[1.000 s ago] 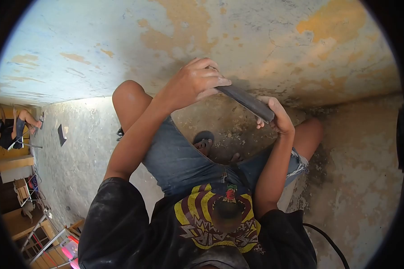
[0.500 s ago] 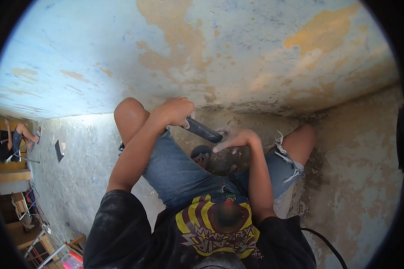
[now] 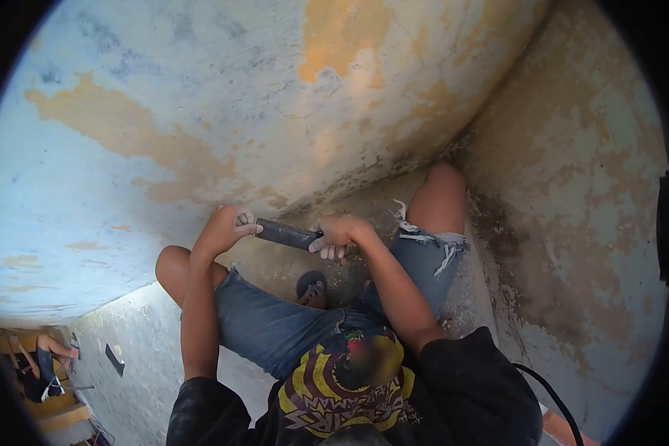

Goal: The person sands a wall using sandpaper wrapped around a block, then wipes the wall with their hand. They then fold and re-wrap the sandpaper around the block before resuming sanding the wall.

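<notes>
A dark strip of sandpaper (image 3: 286,234), seemingly folded or rolled, stretches between my two hands above my lap. My left hand (image 3: 228,227) pinches its left end, the fingers whitened with dust. At the other end my right hand (image 3: 340,233) is closed on the sandpaper, thumb on top and dusty fingers curled below. The strip tilts slightly down to the right. Just beyond both hands rises a wall (image 3: 260,89) with pale blue paint and bare tan patches.
A second wall (image 3: 565,186) meets the first at a corner on the right. My knees spread toward the wall, with a sandal (image 3: 311,285) between them. A dark flat piece (image 3: 115,360) lies on the grey floor (image 3: 149,334). Another person (image 3: 41,372) sits far left.
My view has turned toward the right-hand corner. Both hands have shifted left in the picture, and the sandpaper is more level. My right hand has gone from partly spread to closed on its end.
</notes>
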{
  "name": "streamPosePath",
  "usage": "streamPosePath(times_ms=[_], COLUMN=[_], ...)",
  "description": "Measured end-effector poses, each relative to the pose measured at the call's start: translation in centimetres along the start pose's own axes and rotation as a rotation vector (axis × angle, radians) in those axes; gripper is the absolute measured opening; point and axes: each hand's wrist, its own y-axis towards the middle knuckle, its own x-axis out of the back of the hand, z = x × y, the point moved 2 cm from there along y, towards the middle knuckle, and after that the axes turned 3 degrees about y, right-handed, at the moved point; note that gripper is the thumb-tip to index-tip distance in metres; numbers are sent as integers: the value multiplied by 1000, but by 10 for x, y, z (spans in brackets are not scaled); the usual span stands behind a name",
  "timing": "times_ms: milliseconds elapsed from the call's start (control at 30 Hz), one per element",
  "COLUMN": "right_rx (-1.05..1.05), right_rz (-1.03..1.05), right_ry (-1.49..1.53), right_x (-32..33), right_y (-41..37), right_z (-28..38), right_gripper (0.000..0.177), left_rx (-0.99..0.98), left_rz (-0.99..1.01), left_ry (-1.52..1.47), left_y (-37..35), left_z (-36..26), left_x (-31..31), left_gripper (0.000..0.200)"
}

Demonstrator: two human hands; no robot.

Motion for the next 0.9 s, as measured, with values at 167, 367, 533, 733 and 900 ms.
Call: streamPosePath(times_ms=[167, 367, 533, 733, 900], right_rx=[-11, 16, -15, -11, -89], right_rz=[-29, -16, -45, 18, 129], right_ry=[-63, 114, 93, 37, -10], right_x=[7, 23, 27, 8, 3], right_y=[-5, 15, -12, -16, -21], right_z=[0, -30, -24, -5, -7], right_gripper=[27, 28, 34, 35, 35], left_rx=[-117, -156, -176, -394, -228], left_rz=[67, 31, -41, -468, 545], left_ry=[-118, -221, -242, 337, 130], left_y=[7, 22, 10, -12, 3], left_z=[8, 15, -6, -38, -16], left_x=[-10, -18, -26, -46, -75], left_gripper=[22, 29, 37, 46, 39])
